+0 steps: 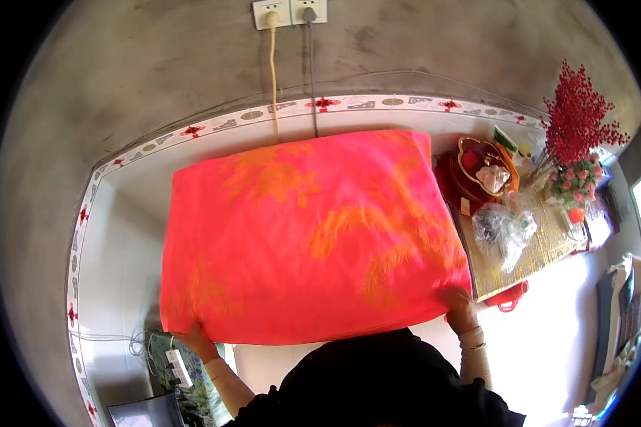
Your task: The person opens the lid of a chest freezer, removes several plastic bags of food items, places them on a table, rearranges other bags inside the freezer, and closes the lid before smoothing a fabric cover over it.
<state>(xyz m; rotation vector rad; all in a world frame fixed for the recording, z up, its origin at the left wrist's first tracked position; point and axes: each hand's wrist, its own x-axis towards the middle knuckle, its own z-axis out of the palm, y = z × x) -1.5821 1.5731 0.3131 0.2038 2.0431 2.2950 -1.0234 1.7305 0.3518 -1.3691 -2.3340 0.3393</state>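
Observation:
A bright red cloth (292, 235) with orange-gold floral and feather-like patterns spreads out in front of me, against the wall. What lies under it is hidden. At its lower left corner my left hand (198, 341) grips the edge, the fingers partly covered by the fabric. My right hand (461, 311) is closed on the lower right corner, with the fingertips not fully visible. Between the two hands the front edge runs fairly straight, close to my body.
On the right, a gold-covered table (530, 249) carries a red heart-shaped box (481, 167), a crumpled plastic bag (506, 231) and vases of red berries (580, 114) and pink flowers (575, 179). A power strip (179, 368) lies lower left. Two cords run down from wall sockets (290, 13).

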